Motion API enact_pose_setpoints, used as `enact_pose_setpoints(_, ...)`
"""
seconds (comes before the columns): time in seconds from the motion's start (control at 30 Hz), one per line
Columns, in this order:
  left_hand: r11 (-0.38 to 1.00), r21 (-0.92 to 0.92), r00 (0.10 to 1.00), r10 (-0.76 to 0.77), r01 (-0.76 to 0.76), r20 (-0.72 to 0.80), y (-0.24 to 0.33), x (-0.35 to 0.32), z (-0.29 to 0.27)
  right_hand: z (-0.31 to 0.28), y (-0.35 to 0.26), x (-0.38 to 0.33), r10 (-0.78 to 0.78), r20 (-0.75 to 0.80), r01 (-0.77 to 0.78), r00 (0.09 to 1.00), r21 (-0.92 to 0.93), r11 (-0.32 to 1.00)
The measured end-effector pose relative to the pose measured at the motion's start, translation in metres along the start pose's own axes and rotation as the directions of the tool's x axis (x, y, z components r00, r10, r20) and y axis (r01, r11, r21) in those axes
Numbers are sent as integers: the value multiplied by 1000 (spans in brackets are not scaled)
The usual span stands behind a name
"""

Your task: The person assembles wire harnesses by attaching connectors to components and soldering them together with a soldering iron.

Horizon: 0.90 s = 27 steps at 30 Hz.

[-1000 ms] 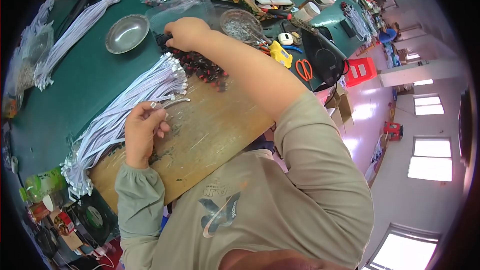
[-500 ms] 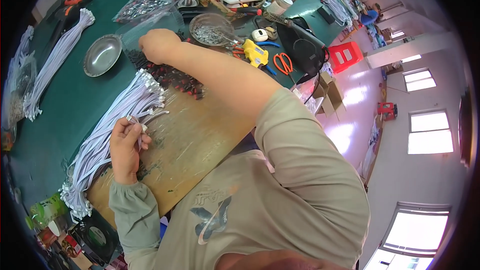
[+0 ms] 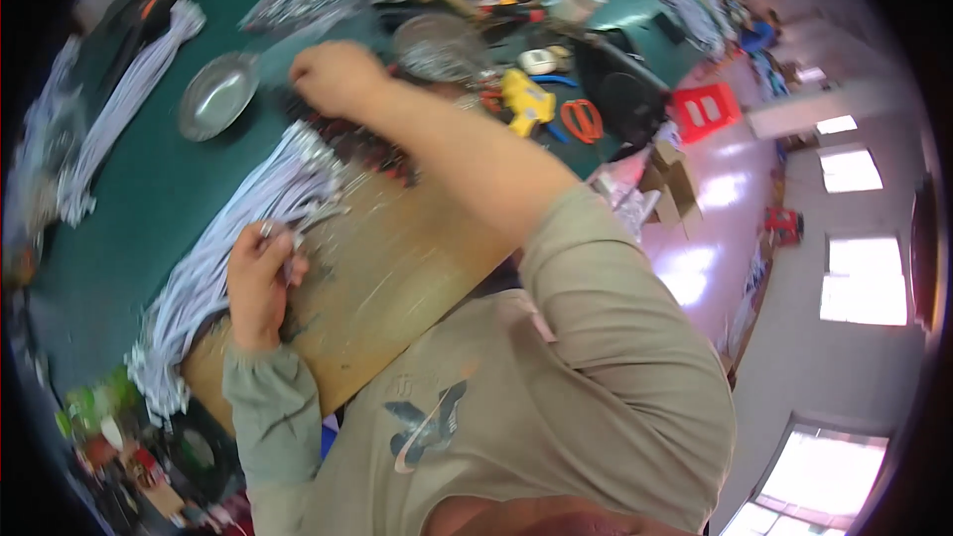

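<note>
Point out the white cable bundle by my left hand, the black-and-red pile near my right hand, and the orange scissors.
White cable bundle point(image 3: 211, 254): head view, midway along the cables.
Black-and-red pile point(image 3: 380, 153): head view, on its uncovered part.
Orange scissors point(image 3: 582, 121): head view, on the handles.

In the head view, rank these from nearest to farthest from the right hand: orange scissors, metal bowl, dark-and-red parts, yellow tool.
From the right hand:
1. Dark-and-red parts: heaped right by it.
2. Metal bowl: to its left.
3. Yellow tool: to its right, past the forearm.
4. Orange scissors: right of the yellow tool.
</note>
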<state>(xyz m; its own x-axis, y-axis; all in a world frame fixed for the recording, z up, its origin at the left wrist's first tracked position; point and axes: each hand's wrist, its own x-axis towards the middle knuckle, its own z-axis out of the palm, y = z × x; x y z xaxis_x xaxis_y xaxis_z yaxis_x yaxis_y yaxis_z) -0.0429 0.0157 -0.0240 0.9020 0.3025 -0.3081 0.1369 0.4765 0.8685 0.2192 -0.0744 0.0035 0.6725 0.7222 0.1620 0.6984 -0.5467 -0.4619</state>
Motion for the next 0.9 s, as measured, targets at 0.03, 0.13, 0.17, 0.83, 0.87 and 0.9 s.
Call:
enact_pose_setpoints(0.03,1000,-2,1000,-6,6,-7,-2,3,0,-5,-3,-3,-18,-17,18,1000,3,1000)
enact_pose_setpoints(0.13,997,-68,994,-25,32,103,2,16,5,-23,8,-20,-115,-215,155,970,178,972)
enact_pose_setpoints(0.17,997,-49,993,-52,58,106,1,15,1,-38,-16,-37,99,-14,-84,995,415,906)
enact_pose_setpoints(0.83,997,61,995,-58,53,83,10,-5,8,-12,-64,-132,26,191,-159,981,725,670)
enact_pose_setpoints(0.87,995,77,995,-62,56,79,9,-5,8,-11,-63,-132,23,194,-160,981,726,669)
enact_pose_setpoints(0.9,996,76,995,-60,54,76,10,-4,8,-10,-62,-132,32,186,-160,982,733,661)
